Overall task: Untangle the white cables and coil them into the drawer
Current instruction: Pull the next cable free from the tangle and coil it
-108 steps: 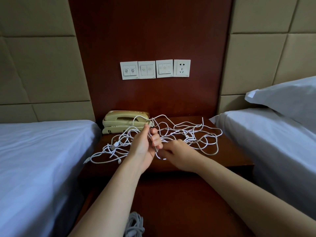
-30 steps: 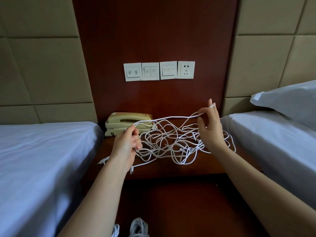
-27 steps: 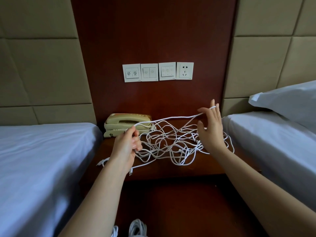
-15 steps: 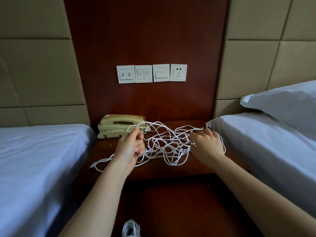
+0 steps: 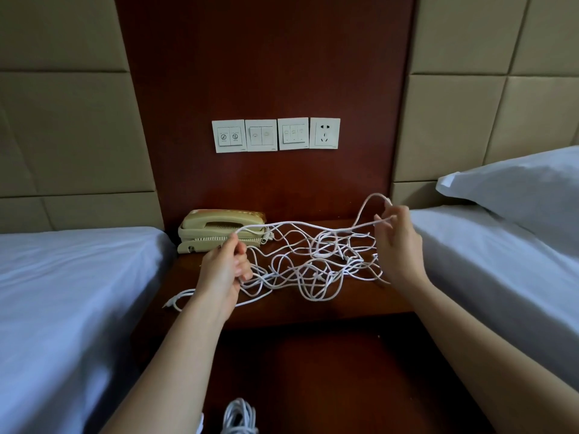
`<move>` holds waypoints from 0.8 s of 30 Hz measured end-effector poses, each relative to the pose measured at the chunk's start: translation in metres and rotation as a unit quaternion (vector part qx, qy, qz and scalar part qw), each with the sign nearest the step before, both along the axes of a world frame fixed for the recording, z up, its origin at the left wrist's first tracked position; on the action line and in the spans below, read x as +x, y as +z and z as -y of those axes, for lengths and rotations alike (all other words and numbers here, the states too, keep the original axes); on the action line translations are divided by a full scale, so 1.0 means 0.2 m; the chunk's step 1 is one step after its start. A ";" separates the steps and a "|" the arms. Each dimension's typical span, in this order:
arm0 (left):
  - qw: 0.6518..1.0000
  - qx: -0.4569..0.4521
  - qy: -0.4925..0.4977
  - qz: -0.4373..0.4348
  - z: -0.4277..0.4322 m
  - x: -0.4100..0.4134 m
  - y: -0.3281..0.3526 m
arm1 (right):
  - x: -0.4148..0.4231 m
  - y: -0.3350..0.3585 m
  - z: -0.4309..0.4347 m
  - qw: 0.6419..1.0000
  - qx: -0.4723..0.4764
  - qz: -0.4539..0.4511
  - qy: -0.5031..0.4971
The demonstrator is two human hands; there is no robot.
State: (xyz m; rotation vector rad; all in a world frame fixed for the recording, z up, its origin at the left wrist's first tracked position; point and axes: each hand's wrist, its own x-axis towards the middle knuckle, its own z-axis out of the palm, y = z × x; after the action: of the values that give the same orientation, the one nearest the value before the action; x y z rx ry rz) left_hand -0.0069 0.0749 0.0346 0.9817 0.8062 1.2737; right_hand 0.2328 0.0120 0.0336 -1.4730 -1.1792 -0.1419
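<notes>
Light, limp tangle of thin white cables (image 5: pixel 308 264) sags between the fingers; left hand (image 5: pixel 223 270) and right hand (image 5: pixel 399 245) each pinch a strand; likely best gripped near a free end

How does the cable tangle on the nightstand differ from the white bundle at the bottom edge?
The tangled cables sprawl in loose crossing loops; the coiled bundle is gathered into tight parallel turns. The tangled cables are held by the left hand and right hand; the coiled bundle is untouched. The tangled cables spread over the nightstand; the coiled bundle lies lower, partly cut off by the frame. Both are white cable.
</notes>
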 end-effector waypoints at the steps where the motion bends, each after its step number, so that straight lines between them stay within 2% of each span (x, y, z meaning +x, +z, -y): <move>1: 1.000 -0.005 0.003 0.004 0.00 0.00 0.00 | -0.01 0.00 0.00 1.000 0.000 0.015 0.008; 4: 1.000 -0.016 0.010 0.008 0.00 -0.01 0.00 | 0.00 -0.03 -0.01 0.998 -0.027 0.060 0.015; 7: 1.000 -0.020 0.009 -0.002 0.01 -0.01 -0.01 | 0.00 -0.08 -0.02 0.988 -0.108 0.108 0.023; 11: 1.000 -0.017 -0.011 -0.013 0.02 0.02 -0.01 | -0.03 -0.09 -0.02 0.950 -0.239 0.201 0.027; 15: 0.999 -0.008 -0.036 -0.024 0.04 0.04 -0.01 | -0.12 -0.04 -0.01 0.875 -0.335 0.349 0.020; 18: 0.998 0.004 -0.054 -0.040 0.05 0.05 0.00 | -0.21 0.01 0.04 0.787 -0.397 0.472 0.018; 20: 0.997 0.010 -0.058 -0.048 0.05 0.05 0.00 | -0.26 0.02 0.07 0.734 -0.450 0.508 0.039; 21: 0.997 0.013 -0.057 -0.053 0.05 0.05 0.00 | -0.28 0.03 0.08 0.730 -0.460 0.503 0.045; 22: 0.997 0.016 -0.056 -0.057 0.05 0.05 0.00 | -0.30 0.05 0.10 0.746 -0.453 0.485 0.049; 24: 0.996 0.023 -0.055 -0.070 0.06 0.05 0.00 | -0.32 0.09 0.11 0.817 -0.405 0.402 0.080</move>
State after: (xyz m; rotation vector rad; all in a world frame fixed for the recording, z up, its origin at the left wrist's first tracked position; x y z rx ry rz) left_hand 0.0024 0.0625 0.0345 1.1473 0.8218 1.1414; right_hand 0.1684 -0.0093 0.0507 -2.1291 -2.2381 -0.1625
